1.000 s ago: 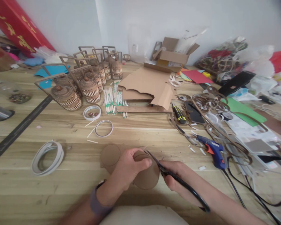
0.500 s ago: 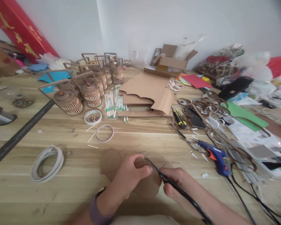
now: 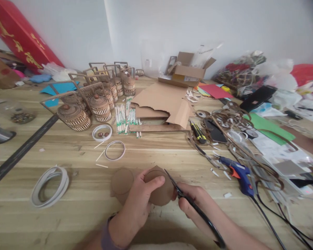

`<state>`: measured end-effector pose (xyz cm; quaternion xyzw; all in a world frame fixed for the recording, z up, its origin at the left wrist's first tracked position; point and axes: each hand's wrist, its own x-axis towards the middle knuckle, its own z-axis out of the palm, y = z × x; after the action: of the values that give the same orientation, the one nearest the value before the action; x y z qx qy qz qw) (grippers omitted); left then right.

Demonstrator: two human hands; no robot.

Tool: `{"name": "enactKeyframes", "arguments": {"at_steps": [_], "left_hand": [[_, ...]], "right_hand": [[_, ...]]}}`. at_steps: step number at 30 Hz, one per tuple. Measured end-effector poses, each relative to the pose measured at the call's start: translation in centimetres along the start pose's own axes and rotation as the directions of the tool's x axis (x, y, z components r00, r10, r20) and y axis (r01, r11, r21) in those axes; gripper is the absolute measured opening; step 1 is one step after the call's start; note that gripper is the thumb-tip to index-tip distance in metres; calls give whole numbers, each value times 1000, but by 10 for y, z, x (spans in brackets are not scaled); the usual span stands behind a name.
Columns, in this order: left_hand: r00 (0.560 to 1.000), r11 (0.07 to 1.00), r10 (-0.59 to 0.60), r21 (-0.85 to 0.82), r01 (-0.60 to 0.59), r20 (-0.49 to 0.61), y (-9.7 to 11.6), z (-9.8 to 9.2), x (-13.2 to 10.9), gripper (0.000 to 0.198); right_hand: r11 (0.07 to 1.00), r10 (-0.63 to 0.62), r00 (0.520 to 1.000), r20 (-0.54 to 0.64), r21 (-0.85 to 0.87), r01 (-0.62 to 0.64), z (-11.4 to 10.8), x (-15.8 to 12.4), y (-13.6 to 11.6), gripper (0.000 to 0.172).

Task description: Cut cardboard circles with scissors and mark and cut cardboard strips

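My left hand [image 3: 143, 192] pinches a brown cardboard piece [image 3: 161, 192] with a rounded outline, its thumb lying flat on top. Black-handled scissors [image 3: 181, 194] are gripped in my right hand [image 3: 198, 205], and their blades lie along the right edge of that piece. Whether the blades bite into the cardboard I cannot tell. Left of my left hand, another piece of cardboard [image 3: 121, 182] with a circle marked on it rests on the table, partly hidden by the hand.
Rolls of white tape [image 3: 50, 187] and a tape ring [image 3: 114, 150] lie to the left. Small woven baskets [image 3: 74, 116] with handles stand behind. A torn cardboard sheet [image 3: 161, 95] lies centre back. At right are a blue glue gun [image 3: 237, 172], a yellow-black utility knife [image 3: 198, 132] and tangled brown strips [image 3: 229, 116].
The cardboard in my left hand has turned and moved up a little, so more of its round face shows. The scissors have shifted slightly left with my right hand.
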<state>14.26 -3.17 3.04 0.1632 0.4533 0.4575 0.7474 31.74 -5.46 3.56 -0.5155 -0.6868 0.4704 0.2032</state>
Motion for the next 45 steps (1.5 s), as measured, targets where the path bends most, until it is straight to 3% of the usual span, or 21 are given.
{"name": "enactKeyframes", "arguments": {"at_steps": [11,20,33,39,45], "left_hand": [[998,988,15,157,-7,-54,-1,-3,-1,40],[989,969,20,246,17,-148,-5,-7,1,57],[993,969,16,247,13,-118,-2,-5,-1,56],[997,968,6,251,14,-78,-2,-5,-3,57],[999,961,28,276,-17,-36,-4,-6,-2,39]], "right_hand": [[996,-29,999,33,82,26,2,1,1,74],[996,-47,999,27,77,45,3,0,-4,72],[999,-38,998,45,38,37,0,0,-2,76],[996,-92,993,74,12,91,-6,-1,-6,73],[995,-101,992,81,32,99,-5,2,-9,70]]}}
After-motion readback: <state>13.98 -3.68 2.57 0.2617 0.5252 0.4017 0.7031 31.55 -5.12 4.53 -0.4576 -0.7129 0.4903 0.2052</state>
